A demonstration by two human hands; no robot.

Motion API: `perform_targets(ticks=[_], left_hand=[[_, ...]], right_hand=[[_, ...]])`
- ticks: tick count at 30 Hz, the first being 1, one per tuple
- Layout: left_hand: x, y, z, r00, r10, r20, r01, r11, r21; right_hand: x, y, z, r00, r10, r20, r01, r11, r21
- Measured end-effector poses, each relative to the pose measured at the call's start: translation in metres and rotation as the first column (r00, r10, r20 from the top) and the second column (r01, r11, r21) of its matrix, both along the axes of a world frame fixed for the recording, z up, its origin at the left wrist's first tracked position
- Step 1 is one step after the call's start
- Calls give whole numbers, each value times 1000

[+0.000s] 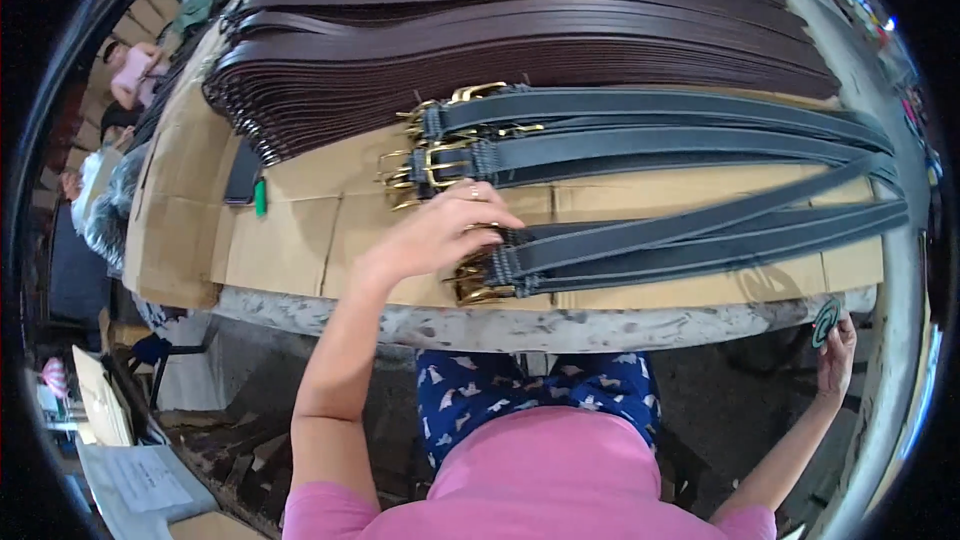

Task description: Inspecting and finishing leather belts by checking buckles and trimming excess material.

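Observation:
Dark grey belts with pale stitched edges and gold buckles lie in groups across the cardboard. My left hand (440,228) is at the buckle end of the nearest belts (640,250), its fingers and thumb closing around a belt by the buckle. Just beyond it, another pair of gold-buckled belts (640,150) and a farther group (650,108) are stretched out to the right. Off the table's near right corner, my right hand (838,352) pinches a flat green piece with dark curved bands (826,323); its exact kind is unclear.
A large stack of dark brown leather straps (520,30) fills the far side of the table. Near its left end lie a green lighter-like object (260,197) and a dark phone-like slab (243,172). Cardboard (290,240) covers the tabletop. A person (135,70) is at far left.

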State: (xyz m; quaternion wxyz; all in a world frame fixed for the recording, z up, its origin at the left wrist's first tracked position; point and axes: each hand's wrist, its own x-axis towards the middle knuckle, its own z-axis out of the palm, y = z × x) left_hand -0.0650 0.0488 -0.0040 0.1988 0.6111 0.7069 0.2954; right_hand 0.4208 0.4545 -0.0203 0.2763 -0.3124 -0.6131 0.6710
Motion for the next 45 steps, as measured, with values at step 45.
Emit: perform_targets(ticks=[45], left_hand=[[55, -24, 4, 883, 445, 147, -466, 868, 171]], right_hand=[[-315, -251, 22, 859, 457, 232, -510, 714, 481]])
